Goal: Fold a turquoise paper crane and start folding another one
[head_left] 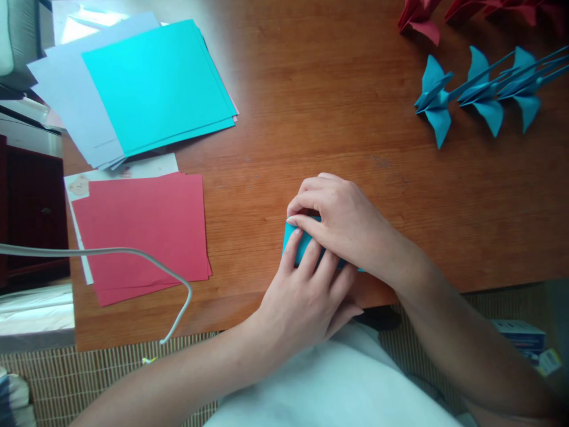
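A piece of blue paper (304, 244), apparently folded, lies near the table's front edge, mostly covered by my hands. My left hand (302, 296) rests on it from the front, fingers spread and pressing it down. From the right, my right hand (351, 216) reaches over, thumb and fingertips pinched together at the paper's far left corner. The right palm and wrist hide much of the paper's right side, so its full outline cannot be made out.
Red sheets (146, 231) and a stack with bright blue sheets (160, 86) on top lie at the left. A pale cable (133, 250) crosses over the red sheets. Blue folded-paper shapes (438, 101) with long thin parts and red ones (420, 21) lie far right.
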Demonstrator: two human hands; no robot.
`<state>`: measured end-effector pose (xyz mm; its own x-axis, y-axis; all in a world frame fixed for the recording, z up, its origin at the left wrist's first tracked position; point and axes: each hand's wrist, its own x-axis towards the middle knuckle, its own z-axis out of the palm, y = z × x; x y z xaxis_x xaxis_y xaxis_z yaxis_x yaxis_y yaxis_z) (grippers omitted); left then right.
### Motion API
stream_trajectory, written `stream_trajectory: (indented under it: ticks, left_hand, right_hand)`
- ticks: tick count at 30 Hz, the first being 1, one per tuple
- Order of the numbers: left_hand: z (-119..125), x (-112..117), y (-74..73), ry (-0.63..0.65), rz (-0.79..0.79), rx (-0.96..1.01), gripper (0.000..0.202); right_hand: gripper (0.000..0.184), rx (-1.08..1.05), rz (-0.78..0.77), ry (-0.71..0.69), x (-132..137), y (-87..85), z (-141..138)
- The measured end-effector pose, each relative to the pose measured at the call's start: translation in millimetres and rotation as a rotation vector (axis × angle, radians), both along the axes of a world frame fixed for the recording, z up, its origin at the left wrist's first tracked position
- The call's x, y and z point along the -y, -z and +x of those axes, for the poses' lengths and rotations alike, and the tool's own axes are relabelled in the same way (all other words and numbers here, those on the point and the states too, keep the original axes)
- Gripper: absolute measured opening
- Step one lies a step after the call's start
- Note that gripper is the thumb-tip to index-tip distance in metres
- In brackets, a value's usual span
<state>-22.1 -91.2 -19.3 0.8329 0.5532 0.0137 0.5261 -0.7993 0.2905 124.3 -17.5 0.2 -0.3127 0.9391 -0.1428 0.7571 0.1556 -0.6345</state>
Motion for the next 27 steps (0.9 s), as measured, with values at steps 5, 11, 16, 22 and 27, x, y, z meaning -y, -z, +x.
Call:
stream_trajectory:
  ticks: [5, 11, 16, 22, 27]
  left_hand:
    - [1, 0, -0.6, 0.006, -0.001, -0.013, 0.059]
    - [1, 1, -0.7, -0.004, 0.001, -0.005, 0.06]
    - [1, 1, -0.5, -0.008, 0.008, 0.001, 0.061]
    - [0, 0, 0.6, -0.001, 0.012, -0.002, 0.061]
    - [-2, 2, 5.0, -0.015, 0.038, 0.066, 0.058]
  right_hand:
    - [0.014, 0.015, 0.025, -0.002, 3, 1.7, 0]
    - [0.004, 0.073, 0.04, 0.008, 5, 0.4, 3]
    - [0.005, 0.093, 0.053, 0.027, 6, 0.5, 3]
    - [0.008, 0.086, 0.043, 0.053, 6, 0.5, 2]
    - [0.023, 0.177, 0.213, 0.149, 30, -0.5, 1]
